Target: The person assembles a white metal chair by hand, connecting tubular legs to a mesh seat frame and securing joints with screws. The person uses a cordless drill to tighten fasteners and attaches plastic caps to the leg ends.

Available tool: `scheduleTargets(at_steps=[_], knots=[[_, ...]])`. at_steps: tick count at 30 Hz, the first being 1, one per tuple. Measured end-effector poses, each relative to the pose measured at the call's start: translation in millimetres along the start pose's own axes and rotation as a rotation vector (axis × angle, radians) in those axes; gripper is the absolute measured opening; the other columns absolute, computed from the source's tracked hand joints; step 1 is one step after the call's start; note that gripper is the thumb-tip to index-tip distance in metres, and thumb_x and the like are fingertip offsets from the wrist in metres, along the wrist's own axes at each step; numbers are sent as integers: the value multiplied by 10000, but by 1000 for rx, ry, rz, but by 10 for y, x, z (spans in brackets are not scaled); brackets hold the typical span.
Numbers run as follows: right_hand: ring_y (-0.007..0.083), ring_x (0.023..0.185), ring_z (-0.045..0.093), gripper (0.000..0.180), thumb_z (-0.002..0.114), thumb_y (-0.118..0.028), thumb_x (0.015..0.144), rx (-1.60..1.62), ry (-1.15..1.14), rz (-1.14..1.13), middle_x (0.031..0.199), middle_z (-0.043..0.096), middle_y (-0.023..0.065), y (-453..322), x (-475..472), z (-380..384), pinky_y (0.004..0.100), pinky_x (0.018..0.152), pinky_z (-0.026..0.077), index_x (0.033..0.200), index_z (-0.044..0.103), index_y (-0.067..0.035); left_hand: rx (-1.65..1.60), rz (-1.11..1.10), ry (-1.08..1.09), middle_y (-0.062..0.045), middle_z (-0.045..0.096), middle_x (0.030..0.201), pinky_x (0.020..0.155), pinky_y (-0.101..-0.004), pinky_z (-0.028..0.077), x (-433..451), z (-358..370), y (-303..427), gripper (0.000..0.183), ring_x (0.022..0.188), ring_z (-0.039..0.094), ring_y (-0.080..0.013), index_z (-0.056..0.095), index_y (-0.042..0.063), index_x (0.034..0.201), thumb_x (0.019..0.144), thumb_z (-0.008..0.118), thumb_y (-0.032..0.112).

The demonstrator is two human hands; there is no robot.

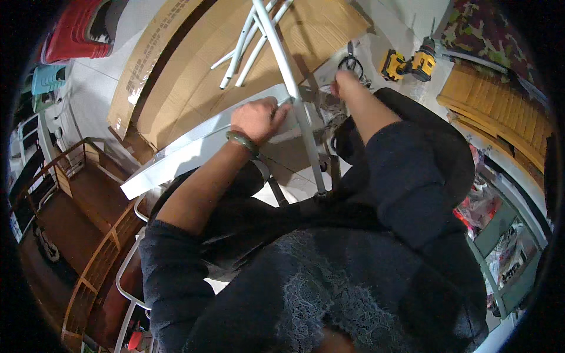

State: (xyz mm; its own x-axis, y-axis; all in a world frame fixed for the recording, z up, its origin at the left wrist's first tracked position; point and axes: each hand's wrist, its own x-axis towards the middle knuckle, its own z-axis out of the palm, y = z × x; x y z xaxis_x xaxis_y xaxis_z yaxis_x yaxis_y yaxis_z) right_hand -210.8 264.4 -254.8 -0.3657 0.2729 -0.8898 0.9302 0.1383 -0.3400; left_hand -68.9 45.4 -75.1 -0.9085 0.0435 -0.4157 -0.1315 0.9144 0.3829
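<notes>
My left hand (258, 117), with a bangle at the wrist, rests at the end of a long white panel (194, 148), beside a white metal tube (284, 66). Its thumb points at the tube; whether the fingers grip anything is hidden. The tube runs from the top of the view down between my knees and joins a frame of thinner white tubes (247, 48). To the right, my right hand (343, 84) is curled and slightly blurred, over a clear plastic bag (332, 106) and close to a black-handled tool (352, 61). What it holds, if anything, cannot be made out.
Flattened cardboard (176, 97) lies under the tubes. A yellow cordless drill (421, 61) stands on the floor at the upper right, near a slatted wooden piece (499, 110). Red plastic stools (79, 33) are at the upper left, a brown rack (84, 203) at the left.
</notes>
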Motion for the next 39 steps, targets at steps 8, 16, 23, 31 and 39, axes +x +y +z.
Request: scheduleTargets(at_steps=[8,16,23,31,39], knots=[[190,576,568,261,584,-305,822,-1066,-406,-863,683,591,91,-2139,-451,-748,333,515,453,869,577,-48,-15,-27,327,-146,610,618,562,-441,484,243,-157,-156,444,622,615,-352,624,89,697,874,498,477],[323,795,636,265,522,-255,845,-671,94,-777,839,637,185,167,287,-1208,416,699,481,918,605,-14,82,-40,163,-136,583,606,538,-426,462,166,-45,-66,419,580,595,-323,571,84,640,878,523,425],[389,911,566,247,600,-160,797,-500,379,-682,955,589,199,1373,644,-1027,461,803,447,1015,565,-48,-49,123,182,-107,523,587,499,-402,440,241,-98,-37,256,536,548,-297,487,70,655,811,641,203],[414,874,544,200,625,-171,791,-732,395,-746,976,546,189,1074,846,-896,488,750,450,912,559,-26,-129,30,76,-108,533,624,525,-405,445,247,-135,-6,230,567,558,-298,498,65,683,806,641,197],[111,585,563,217,563,-87,855,-117,331,-697,739,598,64,1040,1055,-1261,274,531,466,1052,528,-3,-62,62,94,-116,536,625,523,-408,443,287,-121,68,221,564,562,-310,505,70,688,810,634,200]])
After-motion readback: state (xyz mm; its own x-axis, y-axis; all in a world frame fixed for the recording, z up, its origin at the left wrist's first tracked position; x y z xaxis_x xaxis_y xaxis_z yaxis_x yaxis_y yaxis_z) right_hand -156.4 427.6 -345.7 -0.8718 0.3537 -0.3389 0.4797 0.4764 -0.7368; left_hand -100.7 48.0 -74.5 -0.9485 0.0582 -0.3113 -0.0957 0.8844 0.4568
